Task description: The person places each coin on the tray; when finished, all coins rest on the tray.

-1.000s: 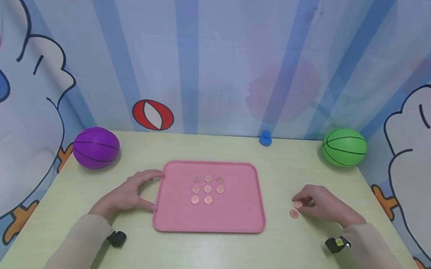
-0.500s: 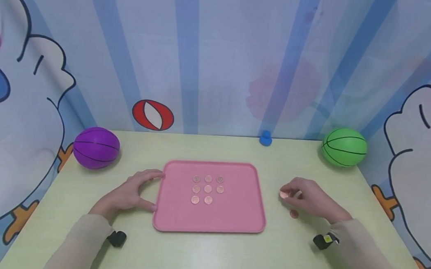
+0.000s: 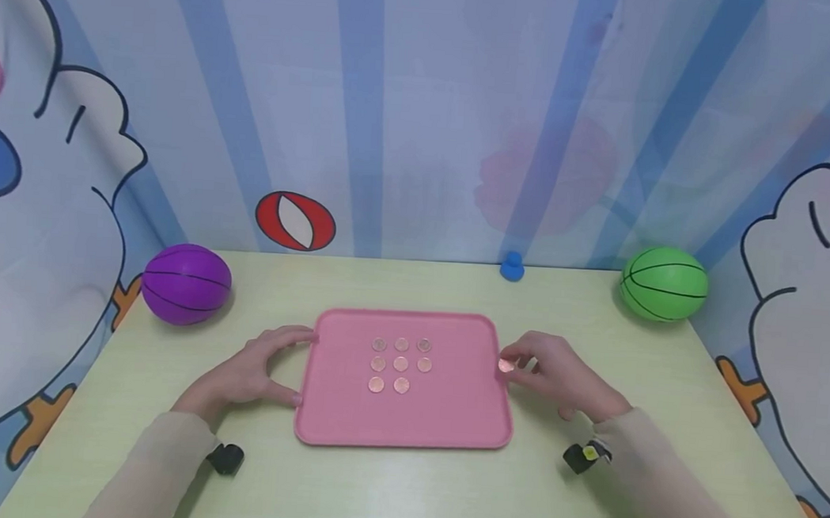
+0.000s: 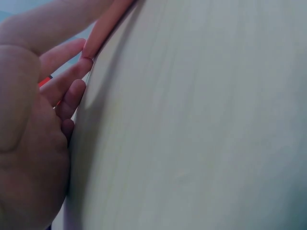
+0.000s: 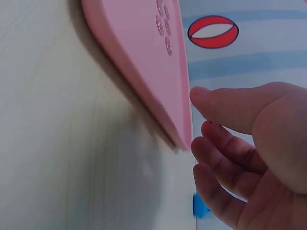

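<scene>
A pink tray (image 3: 448, 419) lies on the table, with several copper-coloured coins (image 3: 400, 363) set in rows on it; the bottom row has two. My left hand (image 3: 240, 371) rests at the tray's left rim, thumb and fingers spread apart and touching it; the left wrist view shows these fingers (image 4: 72, 98) along the edge. At the right rim, my right hand (image 3: 558, 372) pinches a copper coin (image 3: 506, 365) between thumb and fingertips. The right wrist view does not show this coin. Another coin (image 3: 566, 412) lies on the table, partly hidden under the right hand.
A purple ball (image 3: 186, 285) stands at the back left of the table (image 3: 400, 496), and a green ball (image 3: 664, 284) at the back right. Near the back edge sits a small blue object (image 3: 512, 266). A striped cartoon curtain (image 3: 423, 133) hangs behind.
My right hand has picked a coin up from the right of the table and carried it left to the tray's right rim. The left hand and the tray have stayed put.
</scene>
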Demonstrator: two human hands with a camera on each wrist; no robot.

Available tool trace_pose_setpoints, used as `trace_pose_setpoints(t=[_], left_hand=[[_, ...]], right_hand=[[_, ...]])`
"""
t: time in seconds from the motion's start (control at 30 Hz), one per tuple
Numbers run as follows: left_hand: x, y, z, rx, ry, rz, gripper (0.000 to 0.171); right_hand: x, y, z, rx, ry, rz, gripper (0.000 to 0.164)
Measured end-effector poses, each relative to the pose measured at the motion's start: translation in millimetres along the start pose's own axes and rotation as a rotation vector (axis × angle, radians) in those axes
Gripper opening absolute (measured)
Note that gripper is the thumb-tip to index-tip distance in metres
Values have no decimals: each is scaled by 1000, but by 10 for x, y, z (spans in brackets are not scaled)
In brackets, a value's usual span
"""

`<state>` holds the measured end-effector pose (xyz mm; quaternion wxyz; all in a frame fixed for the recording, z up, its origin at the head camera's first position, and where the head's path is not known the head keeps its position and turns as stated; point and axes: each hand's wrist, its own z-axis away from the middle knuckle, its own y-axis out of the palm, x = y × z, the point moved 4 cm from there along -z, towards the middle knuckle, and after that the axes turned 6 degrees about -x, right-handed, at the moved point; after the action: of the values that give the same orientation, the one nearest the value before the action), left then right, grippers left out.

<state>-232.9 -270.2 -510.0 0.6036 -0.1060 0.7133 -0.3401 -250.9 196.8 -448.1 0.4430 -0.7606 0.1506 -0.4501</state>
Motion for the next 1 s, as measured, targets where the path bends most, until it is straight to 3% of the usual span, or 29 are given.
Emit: trace_pose_setpoints(t=[0.37, 0.77, 1.0], left_hand=[[-9, 3, -11, 4, -16, 0, 103], [14, 11, -3, 0, -30, -1, 103], [10, 6, -2, 0, -17, 7, 103]], right_hand=[[253, 307, -244, 57, 5, 8, 23], [474, 591, -351, 76, -67, 51, 19], [555, 707, -400, 102, -64, 104, 21]])
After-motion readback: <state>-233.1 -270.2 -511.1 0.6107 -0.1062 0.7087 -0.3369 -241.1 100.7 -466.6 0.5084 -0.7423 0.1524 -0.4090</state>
